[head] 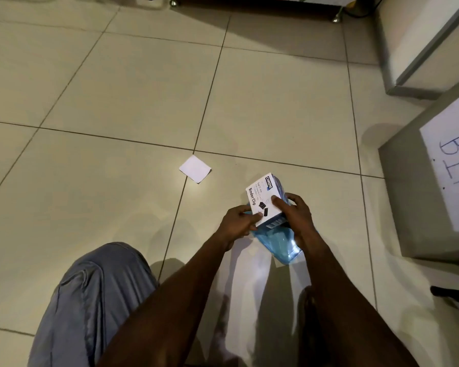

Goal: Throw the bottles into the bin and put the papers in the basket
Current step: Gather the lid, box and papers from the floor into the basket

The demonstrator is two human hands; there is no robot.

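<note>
Both hands, left hand (pixel 240 221) and right hand (pixel 296 211), are closed on a box (pixel 264 201) and blue bottle (pixel 278 242) left of the bin (pixel 414 186); the bottle should be freed and dropped into it.

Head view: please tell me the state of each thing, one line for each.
Binder clip box: held by both hands, off the floor.
Blue bottle: under the box, in the same hands.
White paper: flat on the floor, untouched.
Bin: standing on the floor, labelled BIN.
Left hand: gripping.
Right hand: gripping.
</note>
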